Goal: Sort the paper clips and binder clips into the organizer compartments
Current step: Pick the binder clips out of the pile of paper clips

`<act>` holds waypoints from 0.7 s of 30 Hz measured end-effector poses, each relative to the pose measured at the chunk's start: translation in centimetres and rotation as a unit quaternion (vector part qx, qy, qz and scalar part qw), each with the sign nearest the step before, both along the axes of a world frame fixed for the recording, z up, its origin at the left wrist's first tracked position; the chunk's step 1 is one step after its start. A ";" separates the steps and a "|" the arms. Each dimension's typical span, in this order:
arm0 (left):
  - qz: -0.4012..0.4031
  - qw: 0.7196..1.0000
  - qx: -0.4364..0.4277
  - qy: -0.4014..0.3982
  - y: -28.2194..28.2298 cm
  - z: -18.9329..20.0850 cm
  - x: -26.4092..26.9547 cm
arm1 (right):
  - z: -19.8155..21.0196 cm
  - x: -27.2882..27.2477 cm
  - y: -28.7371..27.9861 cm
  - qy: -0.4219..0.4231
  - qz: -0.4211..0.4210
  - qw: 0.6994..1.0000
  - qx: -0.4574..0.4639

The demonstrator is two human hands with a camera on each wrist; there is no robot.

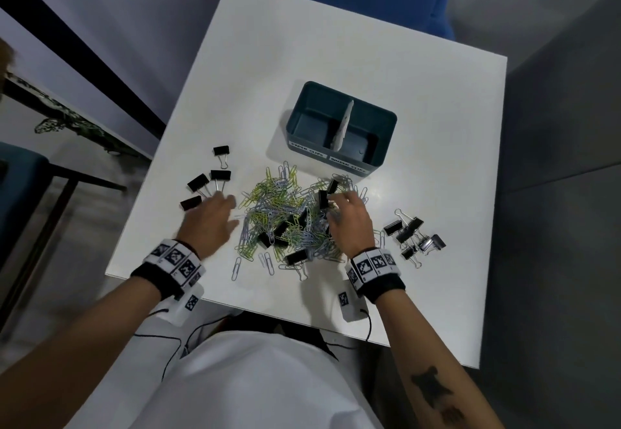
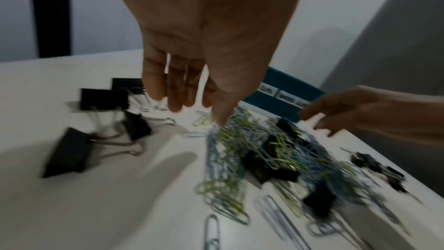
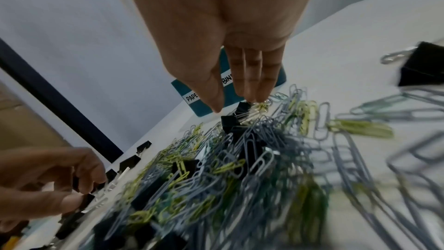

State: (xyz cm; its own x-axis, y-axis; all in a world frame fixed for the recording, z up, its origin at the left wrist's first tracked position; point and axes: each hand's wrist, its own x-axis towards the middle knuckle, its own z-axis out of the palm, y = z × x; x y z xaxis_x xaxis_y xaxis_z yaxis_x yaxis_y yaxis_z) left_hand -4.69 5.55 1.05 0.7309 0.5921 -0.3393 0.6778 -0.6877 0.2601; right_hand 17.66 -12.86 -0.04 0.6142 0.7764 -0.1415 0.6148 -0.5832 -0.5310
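A teal organizer (image 1: 341, 129) with a white divider stands mid-table, labelled for paper clips on the left and binder clips on the right; both compartments look empty. In front of it lies a pile of green and grey paper clips (image 1: 285, 217) with black binder clips mixed in. My right hand (image 1: 334, 207) reaches down onto the pile's far right part, its straight fingers (image 3: 252, 90) just over a black binder clip (image 3: 243, 106) with the thumb apart. My left hand (image 1: 228, 208) hovers open at the pile's left edge and holds nothing.
Several black binder clips (image 1: 208, 176) lie in a loose group left of the pile, by my left fingertips. Another cluster of binder clips (image 1: 413, 233) sits to the right. The white table (image 1: 369, 42) ends close to my body; a blue chair stands beyond it.
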 end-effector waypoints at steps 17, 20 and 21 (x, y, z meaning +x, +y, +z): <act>-0.168 0.985 -0.025 0.012 -5.6 -2.4 15.8 | -2.9 3.5 2.6 -0.061 0.036 0.990 -0.118; -0.156 0.987 -0.019 0.014 -6.0 -2.6 16.7 | -2.8 3.2 1.8 -0.072 0.016 0.992 -0.103; -0.149 0.988 -0.024 0.006 -6.1 -2.6 16.8 | -2.6 3.1 1.6 -0.070 0.007 0.993 -0.094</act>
State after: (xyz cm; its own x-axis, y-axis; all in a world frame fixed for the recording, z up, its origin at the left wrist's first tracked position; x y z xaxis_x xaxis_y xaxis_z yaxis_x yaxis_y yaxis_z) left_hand 12.12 -0.53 -1.56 0.8662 0.3336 -0.3721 0.4501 -0.8442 0.2911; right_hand 20.75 -11.25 -2.61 0.6281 0.7525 -0.1982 0.6835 -0.6553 -0.3216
